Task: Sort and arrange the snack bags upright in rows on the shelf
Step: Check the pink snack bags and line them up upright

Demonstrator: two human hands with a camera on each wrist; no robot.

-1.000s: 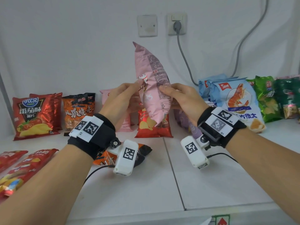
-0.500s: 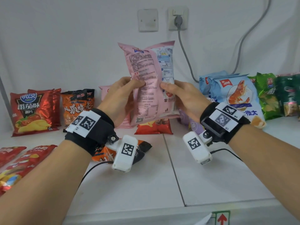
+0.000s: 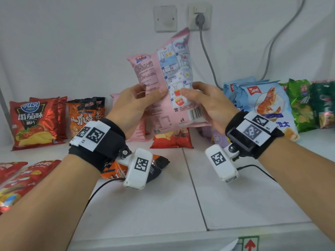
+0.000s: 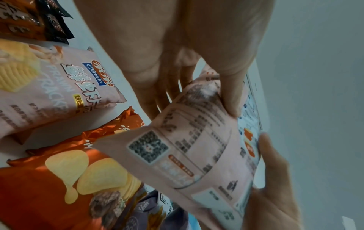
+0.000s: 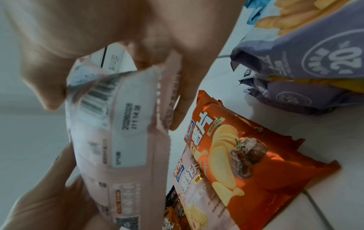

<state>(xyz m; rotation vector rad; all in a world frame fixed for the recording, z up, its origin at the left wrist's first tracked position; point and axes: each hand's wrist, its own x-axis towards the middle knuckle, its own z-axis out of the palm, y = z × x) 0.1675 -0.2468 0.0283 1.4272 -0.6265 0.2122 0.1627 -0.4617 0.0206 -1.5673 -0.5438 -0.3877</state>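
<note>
While the pink snack bag [image 3: 163, 91] hangs in the air above the middle of the shelf [image 3: 235, 196], its printed back faces the person and its top leans to the right toward the wall socket [image 3: 199, 16]. The left hand [image 3: 134, 104] pinches its left edge, thumb on the back panel and fingers behind; the right hand [image 3: 208, 104] grips the lower right side near the barcode in the same way. Both hands hold only the soft film, so I judge a slip likely if either lets go before the base sits flat: the puffed bag could twist and drop.

Directly beneath it stands an orange crisp bag [image 3: 172, 138], with a second pink bag [image 3: 137, 131] just behind the left hand and purple bags [image 3: 215, 136] beside the right. Lowering the held bag carelessly could knock these over, and it would probably show its back unless turned round first.

Further out, red tomato bags [image 3: 36, 120] and orange-black bags [image 3: 85, 115] stand at the left, blue prawn bags [image 3: 262, 104] and green bags [image 3: 301, 105] at the right. Several bags lie flat at the front left [image 3: 21, 180], and one [image 3: 116, 173] under the left wrist, where a dragging wrist cable might catch it.
</note>
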